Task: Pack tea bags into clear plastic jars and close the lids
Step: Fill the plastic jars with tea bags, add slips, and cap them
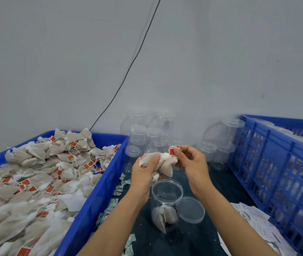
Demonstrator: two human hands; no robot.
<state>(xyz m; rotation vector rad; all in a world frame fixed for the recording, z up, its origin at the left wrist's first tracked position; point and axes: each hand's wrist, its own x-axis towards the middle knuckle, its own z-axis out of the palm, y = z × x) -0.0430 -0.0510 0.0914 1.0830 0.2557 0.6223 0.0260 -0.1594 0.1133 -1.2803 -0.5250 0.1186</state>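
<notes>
- Above the open jar (166,204), which stands on the dark mat (193,237) between the two blue crates, both hands work on a small bunch of tea bags (162,164).
- The left hand (144,172) has its fingers curled round the bunch and grips it from the side; a red tag (142,156) pokes out by the thumb.
- The right hand (191,163) pinches another red tag (172,151) between thumb and fingertip, with the other fingers loosely bent; it seems to be sorting out the strings before the drop.
- The jar has its mouth uncovered and holds only a few bags at the bottom, so it looks far from full.
- Its lid (191,209) lies flat on the mat just beside the jar, on the right, not yet fitted.
- The left crate (99,196) is heaped with loose tea bags, so plenty of stock is left to pack.
- Behind the hands, near the wall, a cluster of clear jars (147,135) stands with lids on; they look empty, which suggests many jars are waiting.
- The right crate (276,163) holds more lidded jars; whether those are filled I cannot tell through the slats.
- Small paper packets (254,217) and slips lie scattered on the mat.
- My judgement: the current jar is at an early stage; it wants more bunches, then the lid, and most of the batch remains.
</notes>
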